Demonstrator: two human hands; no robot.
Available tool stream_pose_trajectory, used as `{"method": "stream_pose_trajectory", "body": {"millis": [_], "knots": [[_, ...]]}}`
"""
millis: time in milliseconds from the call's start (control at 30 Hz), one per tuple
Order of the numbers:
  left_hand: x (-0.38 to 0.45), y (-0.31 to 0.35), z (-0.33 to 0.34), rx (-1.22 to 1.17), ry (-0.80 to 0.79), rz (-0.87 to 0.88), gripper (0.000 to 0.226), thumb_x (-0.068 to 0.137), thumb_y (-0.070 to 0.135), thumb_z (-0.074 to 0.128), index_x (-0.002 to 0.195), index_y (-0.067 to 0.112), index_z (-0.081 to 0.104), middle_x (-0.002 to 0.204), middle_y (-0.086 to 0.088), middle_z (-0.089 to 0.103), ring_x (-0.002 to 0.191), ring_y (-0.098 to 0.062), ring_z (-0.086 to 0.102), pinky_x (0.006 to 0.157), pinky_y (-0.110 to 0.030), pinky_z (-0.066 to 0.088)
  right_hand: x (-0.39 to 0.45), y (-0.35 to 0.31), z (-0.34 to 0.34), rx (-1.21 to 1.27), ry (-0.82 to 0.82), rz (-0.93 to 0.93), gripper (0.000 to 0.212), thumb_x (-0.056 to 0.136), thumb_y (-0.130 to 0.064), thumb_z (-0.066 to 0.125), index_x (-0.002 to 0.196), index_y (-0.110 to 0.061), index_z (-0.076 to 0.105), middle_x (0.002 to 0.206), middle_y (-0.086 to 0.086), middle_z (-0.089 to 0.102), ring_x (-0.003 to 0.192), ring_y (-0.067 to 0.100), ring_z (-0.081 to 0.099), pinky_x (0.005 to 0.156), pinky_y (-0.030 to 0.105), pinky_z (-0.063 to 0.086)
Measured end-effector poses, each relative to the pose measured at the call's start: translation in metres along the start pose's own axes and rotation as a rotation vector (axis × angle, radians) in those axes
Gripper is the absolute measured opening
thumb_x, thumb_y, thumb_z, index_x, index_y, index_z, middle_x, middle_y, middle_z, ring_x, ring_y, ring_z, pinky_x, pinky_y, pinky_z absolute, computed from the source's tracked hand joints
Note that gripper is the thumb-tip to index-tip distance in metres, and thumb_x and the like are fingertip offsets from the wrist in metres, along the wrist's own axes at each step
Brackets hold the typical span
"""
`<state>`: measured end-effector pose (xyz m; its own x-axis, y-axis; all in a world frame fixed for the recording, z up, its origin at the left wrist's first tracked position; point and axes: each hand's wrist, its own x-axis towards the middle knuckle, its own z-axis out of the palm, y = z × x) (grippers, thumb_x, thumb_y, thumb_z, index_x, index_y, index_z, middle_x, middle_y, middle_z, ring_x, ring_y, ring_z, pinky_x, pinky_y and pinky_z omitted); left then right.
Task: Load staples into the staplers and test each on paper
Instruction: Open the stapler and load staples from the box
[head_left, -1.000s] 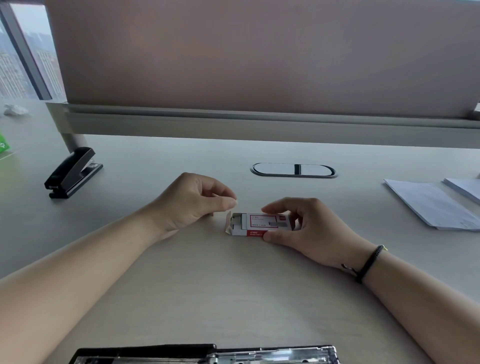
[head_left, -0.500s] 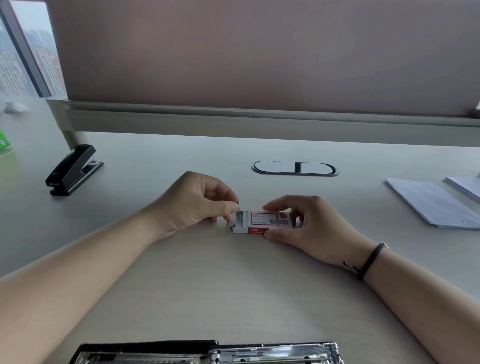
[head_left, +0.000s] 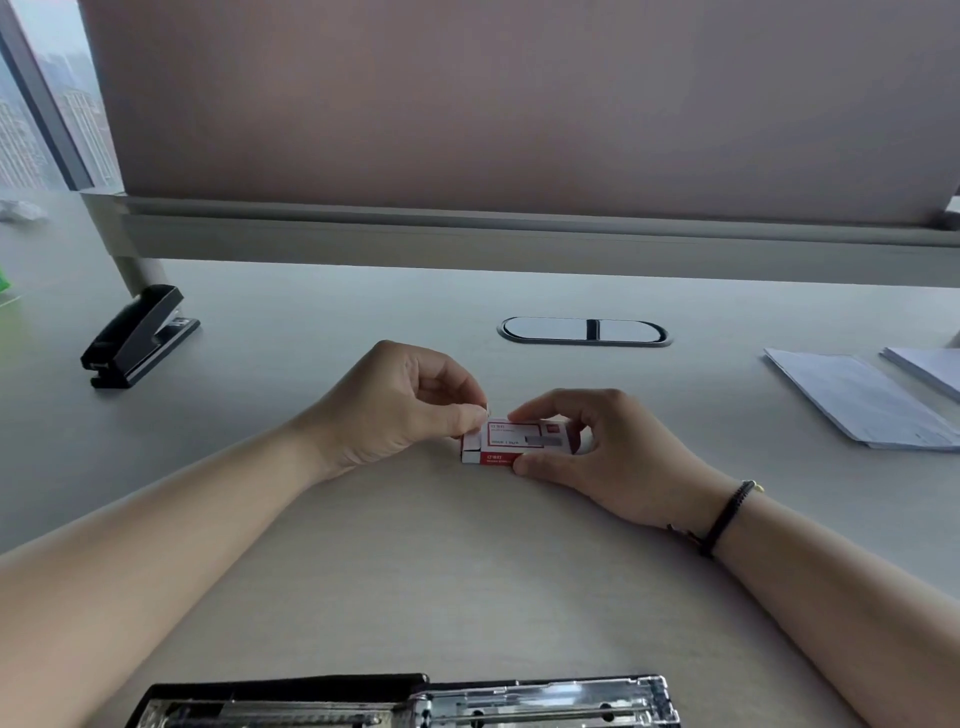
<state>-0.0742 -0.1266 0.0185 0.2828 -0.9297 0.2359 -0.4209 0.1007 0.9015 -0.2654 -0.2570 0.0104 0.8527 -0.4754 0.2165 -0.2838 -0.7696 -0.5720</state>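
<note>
Head view shows the staple box (head_left: 521, 443) at frame centre on the bench (head_left: 467, 571), gripped by my right hand (head_left: 618, 457); my left hand (head_left: 400, 410) pinches its end flap. Tugging hard could spill staples.

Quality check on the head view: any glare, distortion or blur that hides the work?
Head view: soft, dim daylight; wide-angle bend along the divider rail; bright glare on the open stapler, which the bottom edge crops; print on the staple box too soft to read; both hands sharp, left hand, right hand.
</note>
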Motion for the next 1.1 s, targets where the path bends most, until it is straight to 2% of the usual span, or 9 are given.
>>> {"method": "stream_pose_trajectory", "body": {"millis": [67, 267, 400, 500, 567, 633, 700, 867, 1100], "knots": [[0.000, 0.000, 0.003, -0.003, -0.013, 0.010, 0.010, 0.074, 0.009, 0.077, 0.083, 0.005, 0.075, 0.082, -0.013, 0.077, 0.076, -0.018, 0.070, 0.075, -0.030, 0.057, 0.000, 0.000, 0.001, -0.004, 0.002, -0.018, 0.036, 0.072, -0.047, 0.076, 0.106, -0.040, 0.069, 0.093, -0.019, 0.072, 0.071, -0.002, 0.056, 0.064, 0.012, 0.040], [-0.001, 0.003, 0.005, 0.039, -0.019, 0.020, 0.006, 0.080, -0.002, 0.075, 0.085, 0.001, 0.074, 0.085, -0.020, 0.075, 0.076, -0.018, 0.069, 0.075, -0.028, 0.057, -0.001, 0.000, 0.001, 0.006, 0.003, -0.031, 0.035, 0.073, -0.047, 0.076, 0.105, -0.038, 0.069, 0.089, -0.017, 0.072, 0.068, -0.002, 0.056, 0.063, 0.012, 0.040], [-0.011, 0.021, -0.001, 0.175, 0.037, 0.015, 0.006, 0.079, 0.002, 0.078, 0.083, 0.005, 0.076, 0.080, -0.011, 0.076, 0.071, -0.013, 0.067, 0.072, -0.030, 0.055, -0.008, -0.006, -0.002, -0.018, 0.029, -0.008, 0.041, 0.072, -0.049, 0.076, 0.111, -0.040, 0.066, 0.097, -0.018, 0.068, 0.069, 0.001, 0.057, 0.063, 0.016, 0.044], [-0.025, 0.048, -0.005, 0.271, 0.070, 0.047, 0.005, 0.078, 0.005, 0.079, 0.081, 0.008, 0.077, 0.077, -0.005, 0.076, 0.066, -0.009, 0.064, 0.067, -0.025, 0.054, -0.018, -0.018, -0.008, 0.061, 0.163, 0.023, 0.032, 0.075, -0.043, 0.076, 0.105, -0.036, 0.068, 0.104, -0.015, 0.065, 0.068, 0.009, 0.060, 0.064, 0.019, 0.046], [-0.039, 0.067, -0.003, 0.326, 0.074, 0.082, 0.005, 0.077, 0.007, 0.080, 0.080, 0.011, 0.077, 0.075, -0.001, 0.077, 0.062, -0.013, 0.067, 0.065, -0.027, 0.056, -0.025, -0.031, -0.014, 0.128, 0.248, 0.034, 0.019, 0.078, -0.039, 0.075, 0.095, -0.034, 0.071, 0.093, -0.012, 0.069, 0.068, 0.016, 0.061, 0.064, 0.022, 0.047], [-0.057, 0.082, 0.005, 0.408, 0.072, 0.120, 0.006, 0.075, 0.010, 0.081, 0.079, 0.013, 0.078, 0.073, 0.001, 0.076, 0.065, -0.017, 0.070, 0.065, -0.027, 0.057, -0.038, -0.048, -0.019, 0.293, 0.256, 0.028, 0.010, 0.075, -0.038, 0.075, 0.082, -0.030, 0.074, 0.080, -0.002, 0.074, 0.069, 0.024, 0.064, 0.067, 0.033, 0.052], [-0.079, 0.090, 0.018, 0.450, 0.073, 0.168, 0.008, 0.074, 0.011, 0.081, 0.079, 0.016, 0.078, 0.071, 0.003, 0.076, 0.063, -0.012, 0.070, 0.062, -0.023, 0.056, -0.057, -0.065, -0.024, 0.467, 0.216, 0.007, 0.015, 0.072, -0.037, 0.077, 0.078, -0.024, 0.076, 0.075, 0.008, 0.075, 0.064, 0.024, 0.062, 0.065, 0.039, 0.051], [-0.117, 0.090, 0.049, 0.451, 0.144, 0.266, 0.008, 0.073, 0.014, 0.082, 0.080, 0.015, 0.079, 0.071, 0.004, 0.076, 0.063, -0.011, 0.071, 0.064, -0.028, 0.059, -0.105, -0.085, -0.026, 0.643, 0.162, 0.085, 0.013, 0.075, -0.015, 0.079, 0.087, -0.013, 0.075, 0.074, 0.011, 0.075, 0.056, 0.011, 0.054, 0.052, 0.020, 0.040], [-0.140, 0.096, 0.073, 0.413, 0.260, 0.384, 0.011, 0.076, 0.017, 0.083, 0.086, 0.015, 0.078, 0.071, 0.008, 0.075, 0.063, -0.005, 0.071, 0.064, -0.029, 0.060, -0.128, -0.092, -0.018, 0.715, 0.185, 0.127, 0.011, 0.076, -0.006, 0.079, 0.086, -0.004, 0.074, 0.069, 0.006, 0.071, 0.053, 0.010, 0.054, 0.048, 0.013, 0.039]]}}
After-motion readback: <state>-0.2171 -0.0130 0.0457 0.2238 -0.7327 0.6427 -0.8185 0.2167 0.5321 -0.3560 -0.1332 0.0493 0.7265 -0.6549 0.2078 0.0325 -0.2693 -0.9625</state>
